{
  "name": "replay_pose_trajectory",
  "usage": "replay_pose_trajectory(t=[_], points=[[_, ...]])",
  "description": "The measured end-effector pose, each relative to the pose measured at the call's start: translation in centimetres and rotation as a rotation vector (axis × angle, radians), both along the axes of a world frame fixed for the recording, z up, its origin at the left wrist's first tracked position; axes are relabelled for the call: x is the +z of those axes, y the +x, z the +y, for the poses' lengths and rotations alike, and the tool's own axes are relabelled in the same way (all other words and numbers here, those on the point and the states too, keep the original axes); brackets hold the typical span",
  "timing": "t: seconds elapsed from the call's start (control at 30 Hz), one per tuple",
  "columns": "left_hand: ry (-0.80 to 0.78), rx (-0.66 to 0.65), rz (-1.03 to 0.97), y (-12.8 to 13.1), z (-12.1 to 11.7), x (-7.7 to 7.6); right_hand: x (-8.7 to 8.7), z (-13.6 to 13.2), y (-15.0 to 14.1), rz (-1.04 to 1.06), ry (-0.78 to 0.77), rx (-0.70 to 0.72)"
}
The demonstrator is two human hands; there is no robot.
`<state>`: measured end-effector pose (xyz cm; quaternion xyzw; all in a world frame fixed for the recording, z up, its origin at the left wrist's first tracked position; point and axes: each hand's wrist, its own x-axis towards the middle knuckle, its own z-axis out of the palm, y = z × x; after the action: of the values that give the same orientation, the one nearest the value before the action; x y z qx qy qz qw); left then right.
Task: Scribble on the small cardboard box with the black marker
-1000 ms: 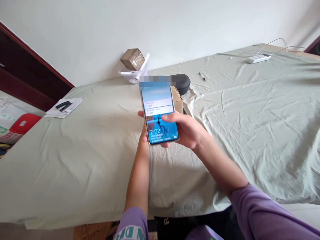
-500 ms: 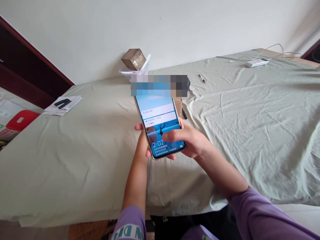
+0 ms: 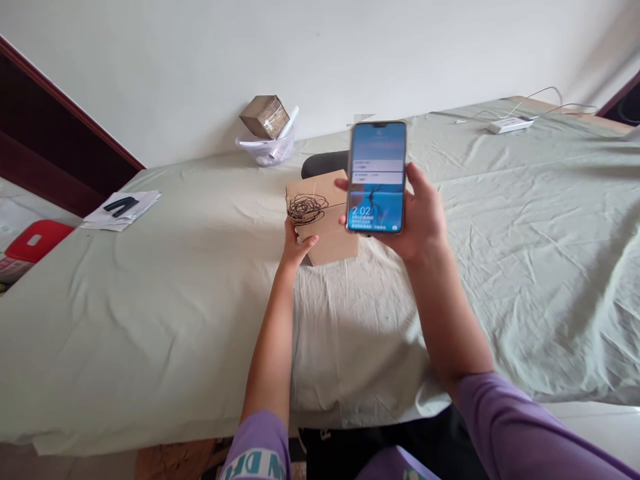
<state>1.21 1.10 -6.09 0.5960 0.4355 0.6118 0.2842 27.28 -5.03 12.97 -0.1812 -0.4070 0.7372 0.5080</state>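
Phone (image 3: 376,150) partly hiding box (image 3: 331,240), dark case (image 3: 324,164) behind, tub (image 3: 274,153) near wall (image 3: 360,60)

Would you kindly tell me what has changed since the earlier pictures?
The right hand has moved the phone up and to the right. This uncovers the coiled wire on the box and the left hand at its left side; whether that hand grips is unclear. The right hand's hold, the basket and the power strip stayed put.
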Motion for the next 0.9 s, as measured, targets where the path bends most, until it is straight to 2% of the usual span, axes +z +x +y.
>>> replay_pose_trajectory(t=[0.17, 0.27, 0.37, 0.5, 0.7, 0.8, 0.9], points=[[-0.031, -0.004, -0.024, -0.8, 0.0, -1.4, -3.0, 5.5, 3.0, 0.142, -0.177, -0.288], [-0.018, -0.008, -0.026, -0.7, -0.1, -1.4, -5.2, 7.8, 4.6, 0.074, -0.276, -0.335], [-0.018, -0.001, -0.019, -0.7, 0.1, -1.5, -7.4, 9.7, 5.5, -0.15, -0.318, -0.385], [-0.022, 0.019, -0.007, -0.9, 0.3, -1.7, -10.4, 11.8, 5.7, -0.616, -0.335, -0.602], [-0.017, 0.023, -0.009, -0.8, 0.2, -1.5, -15.0, 12.9, 6.6, -1.027, -0.226, -0.731], [-0.027, 0.022, -0.018, -0.7, 0.1, -1.5, -16.3, 12.7, 7.4, -1.22, -0.162, -0.742], [-0.03, 0.02, -0.034, -0.6, 0.0, -1.2, -16.3, 12.3, 7.5, -1.377, -0.106, -0.704]])
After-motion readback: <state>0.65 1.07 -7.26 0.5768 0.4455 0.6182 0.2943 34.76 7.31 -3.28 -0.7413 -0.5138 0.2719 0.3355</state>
